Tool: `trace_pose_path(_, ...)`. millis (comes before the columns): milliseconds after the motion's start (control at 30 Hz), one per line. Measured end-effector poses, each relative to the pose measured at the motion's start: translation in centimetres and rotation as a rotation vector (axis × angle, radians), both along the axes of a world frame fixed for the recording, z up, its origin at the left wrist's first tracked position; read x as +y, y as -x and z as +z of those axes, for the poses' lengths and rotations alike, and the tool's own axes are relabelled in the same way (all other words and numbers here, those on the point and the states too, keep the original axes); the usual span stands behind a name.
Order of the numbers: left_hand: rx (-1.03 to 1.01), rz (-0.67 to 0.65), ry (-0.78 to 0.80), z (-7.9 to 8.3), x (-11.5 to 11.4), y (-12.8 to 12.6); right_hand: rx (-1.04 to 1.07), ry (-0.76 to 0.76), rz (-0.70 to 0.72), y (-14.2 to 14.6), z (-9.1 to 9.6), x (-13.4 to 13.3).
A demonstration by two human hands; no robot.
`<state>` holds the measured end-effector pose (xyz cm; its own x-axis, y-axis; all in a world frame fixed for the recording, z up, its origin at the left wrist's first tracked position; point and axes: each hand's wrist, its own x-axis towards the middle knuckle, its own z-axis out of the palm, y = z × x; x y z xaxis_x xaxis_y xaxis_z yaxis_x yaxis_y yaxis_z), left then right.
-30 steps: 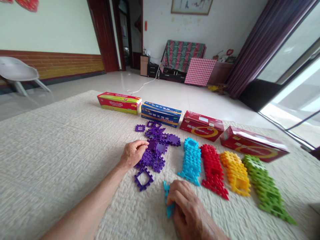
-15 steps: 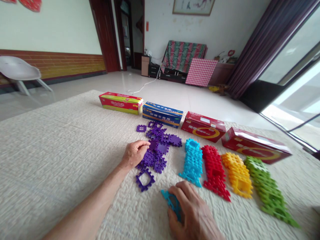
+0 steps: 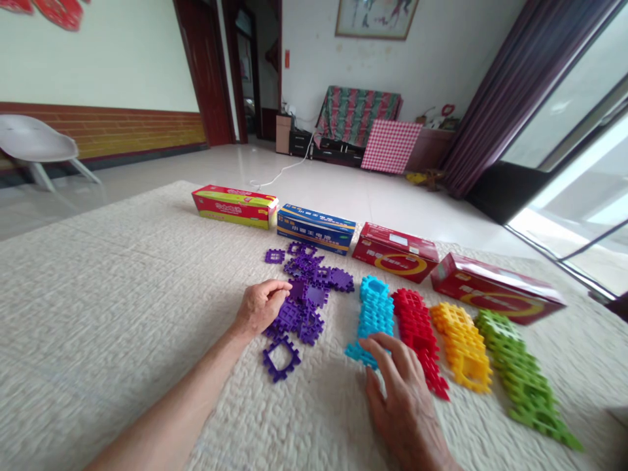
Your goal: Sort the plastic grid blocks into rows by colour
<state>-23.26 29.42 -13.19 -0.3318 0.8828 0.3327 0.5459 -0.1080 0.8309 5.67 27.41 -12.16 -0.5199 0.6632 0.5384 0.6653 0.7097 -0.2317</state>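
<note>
My left hand (image 3: pixel 261 306) rests at the left side of a loose pile of purple interlocking plastic tiles (image 3: pixel 314 296). Its fingers are curled together, and whatever they may hold is hidden. One purple frame tile (image 3: pixel 281 359) lies apart, nearer to me. My right hand (image 3: pixel 402 392) is over the near end of the row of light blue interlocking tiles (image 3: pixel 377 315). Thumb and fingers are apart, with the index fingertip over the blue tiles. Right of that row lie a red row (image 3: pixel 417 327), a yellow row (image 3: pixel 464 347) and a green row (image 3: pixel 527 379).
Behind the tiles, a red-and-green box (image 3: pixel 234 208), a blue box (image 3: pixel 315 229) and two dark red boxes (image 3: pixel 395 252) stand in a line. All lie on a cream quilted cover (image 3: pixel 122 294). A white chair (image 3: pixel 36 140) stands at far left.
My right hand has moved up and right to the blue row, and the blue tile it held no longer shows separately. My left hand has hardly moved.
</note>
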Motion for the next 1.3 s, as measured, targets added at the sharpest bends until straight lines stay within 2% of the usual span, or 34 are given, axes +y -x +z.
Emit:
trace_pose_path(200, -0.058, 0.039, -0.008, -0.1, 0.0, 0.0, 0.062, -0.045, 0.079, 0.8, 0.4, -0.9)
trace_pose_path(333, -0.11, 0.086, -0.03, 0.0, -0.1, 0.1, 0.121, -0.01, 0.189, 1.2, 0.6, -1.6)
trace_pose_path(467, -0.124, 0.101, -0.049, 0.1, -0.2, 0.1, 0.159, -0.01, 0.241, 1.6, 0.4, -2.5)
trace_pose_path(600, -0.132, 0.107, -0.054, 0.2, -0.2, 0.2, 0.171, -0.025, 0.302, 4.1, 0.8, -3.1)
trace_pose_path(700, -0.164, 0.103, -0.05, 0.3, -0.3, 0.2, 0.25, 0.045, 0.197, 8.0, 1.9, -2.0)
trace_pose_path(800, -0.204, 0.111, -0.043, 0.2, -0.5, 0.3, 0.381, 0.08, 0.045, 12.1, 2.7, 0.5)
trace_pose_path(900, -0.257, 0.102, -0.024, -0.1, -0.9, 0.4, 0.468, 0.063, -0.007, 14.6, 2.7, 2.8)
trace_pose_path(1067, -0.301, 0.084, 0.005, -0.7, -1.5, 0.7, 0.542, 0.083, -0.027, 14.7, 2.0, 3.8)
trace_pose_path(1300, -0.215, 0.076, 0.025, -0.6, -1.1, 0.6, 0.575, 0.082, -0.099, 13.7, 0.8, 4.8)
